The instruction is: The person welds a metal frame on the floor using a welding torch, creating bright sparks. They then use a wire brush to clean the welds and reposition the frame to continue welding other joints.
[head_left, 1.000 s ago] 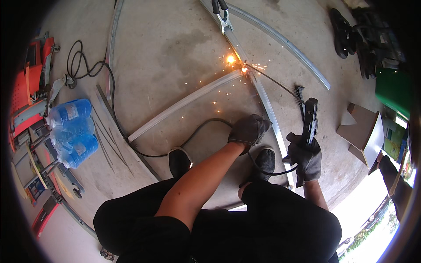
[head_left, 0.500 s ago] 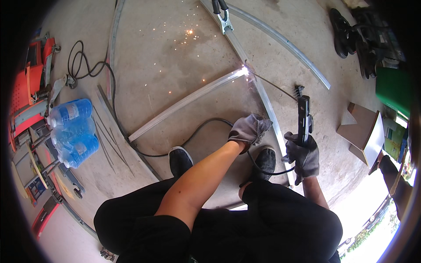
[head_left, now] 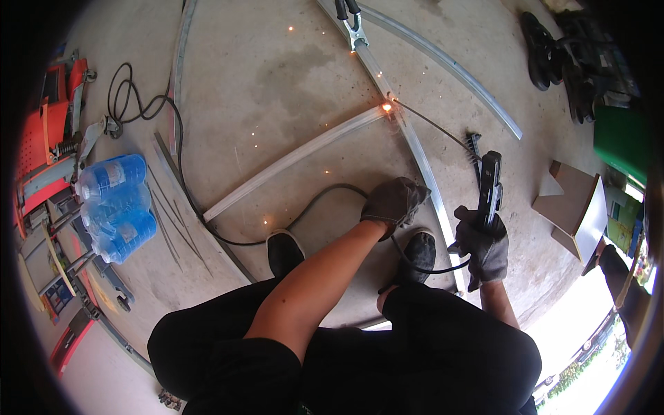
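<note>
Right hand (head_left: 482,249), gloved fingers wrapped round the electrode holder (head_left: 490,183); ahead of them, electrode (head_left: 432,126) tip just beside the glowing joint (head_left: 386,108) of metal crossbar (head_left: 297,155) and long bar (head_left: 423,162); weld seemingly begun, unfinished; left hand (head_left: 394,205) fingers curled, grip unclear.

Lower end of electrode holder (head_left: 490,181) hidden in right grip (head_left: 483,250), clamp handles (head_left: 341,10) cut off above

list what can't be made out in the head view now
All in the head view:
Joint: partly hidden by the glow.
Holder: lower end hidden by the right hand.
Cable: a stretch hidden by the left hand; I cannot tell if that hand grips it.
Clamp: handle tips cut off by the top edge.
</note>
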### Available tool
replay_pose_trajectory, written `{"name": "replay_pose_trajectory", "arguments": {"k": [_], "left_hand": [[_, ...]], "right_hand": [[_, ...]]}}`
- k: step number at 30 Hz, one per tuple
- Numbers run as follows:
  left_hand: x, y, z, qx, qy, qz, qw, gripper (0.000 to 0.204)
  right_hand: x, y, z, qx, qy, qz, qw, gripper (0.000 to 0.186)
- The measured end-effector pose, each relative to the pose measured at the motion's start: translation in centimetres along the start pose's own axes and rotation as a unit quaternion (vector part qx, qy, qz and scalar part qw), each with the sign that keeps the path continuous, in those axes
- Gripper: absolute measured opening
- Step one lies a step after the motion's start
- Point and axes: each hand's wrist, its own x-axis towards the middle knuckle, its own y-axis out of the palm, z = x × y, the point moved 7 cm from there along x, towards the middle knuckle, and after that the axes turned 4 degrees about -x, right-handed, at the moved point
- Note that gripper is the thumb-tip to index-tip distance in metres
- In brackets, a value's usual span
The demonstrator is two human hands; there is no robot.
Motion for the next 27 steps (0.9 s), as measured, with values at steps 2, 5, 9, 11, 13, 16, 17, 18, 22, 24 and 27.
{"name": "replay_pose_trajectory", "arguments": {"k": [2, 5, 9, 11, 13, 16, 17, 18, 22, 24, 27], "left_hand": [[0.1, 0.0, -0.3, 0.007, 0.008, -0.003, 1.0, 0.017], [-0.3, 0.2, -0.7, 0.032, 0.071, -0.087, 0.993, 0.016], [0.0, 0.6, 0.0, 0.01, 0.037, -0.045, 0.998, 0.017], [0.2, -0.6, -1.0, 0.025, 0.021, 0.003, 0.999, 0.019], [0.1, -1.4, -0.8, -0.056, -0.029, 0.028, 0.998, 0.02], [-0.5, -0.3, 0.4, -0.105, -0.019, -0.059, 0.993, 0.02], [-0.8, -0.6, 0.3, -0.109, 0.0, -0.106, 0.988, 0.02], [-0.2, 0.5, 1.0, -0.114, -0.038, -0.043, 0.992, 0.021], [0.1, -0.4, 0.5, -0.248, -0.122, 0.041, 0.96, 0.025], [-0.2, -0.1, -0.1, -0.009, 0.03, -0.029, 0.999, 0.023], [-0.1, -0.8, -0.5, -0.023, 0.011, -0.021, 0.999, 0.021]], "right_hand": [[0.5, -0.4, -1.0, 0.002, 0.004, 0.004, 1.0, 0.026], [0.8, -0.2, -1.3, 0.018, 0.023, 0.014, 0.999, 0.025], [0.8, 0.4, -1.5, 0.027, 0.054, 0.019, 0.998, 0.022], [0.7, 0.1, -1.7, 0.019, 0.051, 0.008, 0.998, 0.021], [0.8, 0.1, -1.8, 0.012, 0.048, 0.005, 0.999, 0.022], [0.8, 0.4, -1.5, 0.001, 0.045, 0.01, 0.999, 0.023], [0.8, 0.5, -1.4, -0.005, 0.046, 0.011, 0.999, 0.024], [0.8, 0.5, -1.4, -0.01, 0.048, 0.012, 0.999, 0.024], [0.7, 0.1, -2.0, 0.05, 0.0, 0.018, 0.999, 0.023], [0.1, 0.3, -1.0, 0.008, 0.018, 0.021, 1.0, 0.022], [0.1, 0.1, -1.2, -0.008, 0.001, 0.01, 1.0, 0.021]]}}
